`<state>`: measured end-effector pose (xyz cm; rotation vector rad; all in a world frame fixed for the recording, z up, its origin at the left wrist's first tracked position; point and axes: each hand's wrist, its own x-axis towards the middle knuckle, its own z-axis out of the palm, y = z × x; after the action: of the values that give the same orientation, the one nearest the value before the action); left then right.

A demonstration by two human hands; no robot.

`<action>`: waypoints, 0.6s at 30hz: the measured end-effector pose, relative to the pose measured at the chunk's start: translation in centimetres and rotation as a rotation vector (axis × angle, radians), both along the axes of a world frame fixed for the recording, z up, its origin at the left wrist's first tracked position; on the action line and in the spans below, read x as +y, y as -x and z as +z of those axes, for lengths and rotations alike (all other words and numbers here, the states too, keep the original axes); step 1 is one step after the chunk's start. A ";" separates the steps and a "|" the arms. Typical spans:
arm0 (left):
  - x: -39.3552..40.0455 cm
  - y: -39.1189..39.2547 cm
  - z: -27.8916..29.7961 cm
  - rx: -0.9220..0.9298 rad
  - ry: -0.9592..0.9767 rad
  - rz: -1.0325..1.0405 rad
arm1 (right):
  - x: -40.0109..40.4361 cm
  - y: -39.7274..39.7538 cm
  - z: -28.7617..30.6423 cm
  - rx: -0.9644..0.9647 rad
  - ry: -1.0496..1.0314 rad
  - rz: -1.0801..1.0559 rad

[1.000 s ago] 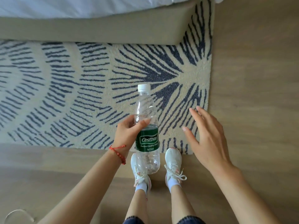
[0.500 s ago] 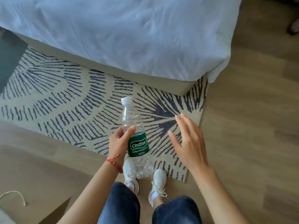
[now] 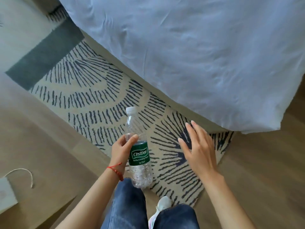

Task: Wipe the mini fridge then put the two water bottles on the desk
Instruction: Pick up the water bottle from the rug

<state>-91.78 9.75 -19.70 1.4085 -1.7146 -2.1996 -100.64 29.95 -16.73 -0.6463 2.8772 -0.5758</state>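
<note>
Left hand (image 3: 123, 150) wrapped around water bottle (image 3: 138, 149) at label's upper edge, thumb across front; bottle upright, white cap on, carried in air over rug (image 3: 92, 100) near its corner. Right hand (image 3: 198, 148) empty, fingers spread, beside bottle, apart. Bed (image 3: 198, 52) over rug's far edge.

Clear, green-labelled water bottle (image 3: 138, 152), white-capped, held nearly upright above the floor.

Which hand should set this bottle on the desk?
Left. The left hand already grips the water bottle around its middle, upright. The right hand is open and empty, beside it. No desk in view.
</note>
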 end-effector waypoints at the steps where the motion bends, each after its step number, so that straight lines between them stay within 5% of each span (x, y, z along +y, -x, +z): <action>1: -1.4 0.7 0.3 0.010 0.009 0.001 | -1.7 0.7 0.3 -0.001 -0.004 0.037; 7: -8.9 3.8 2.1 0.036 0.057 0.064 | -10.7 5.1 1.7 -0.012 0.027 0.178; 18: -15.9 3.9 2.1 -0.057 0.059 0.532 | -23.5 13.7 2.1 -0.019 0.004 0.618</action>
<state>-95.65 -6.11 -17.61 1.6812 -1.2110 -1.8194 -114.35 6.46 -14.64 -1.4314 2.4491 -0.4797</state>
